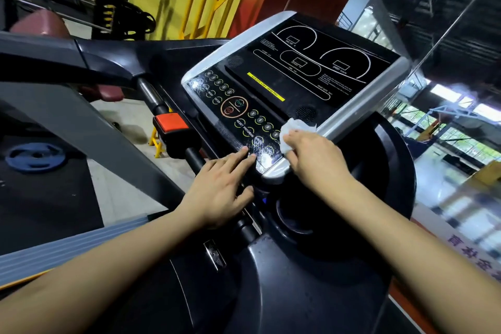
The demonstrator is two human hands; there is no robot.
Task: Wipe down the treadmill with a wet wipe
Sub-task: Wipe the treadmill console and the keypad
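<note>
The big black treadmill [271, 266] fills the near part of the scene. Its flat button panel [271, 84] sits in the middle. The left hand [219, 184] rests on the panel's near edge with fingers straight. The right hand [314, 157] pinches the small white wet wipe [294, 130], pressing it on the panel's right side.

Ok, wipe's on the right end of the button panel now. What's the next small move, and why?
Probably drag the wet wipe, held in the right hand, leftward along the button rows toward the START/STOP dial. The console shows smears near the left hand fingertips, which rest on its lower edge.
</note>
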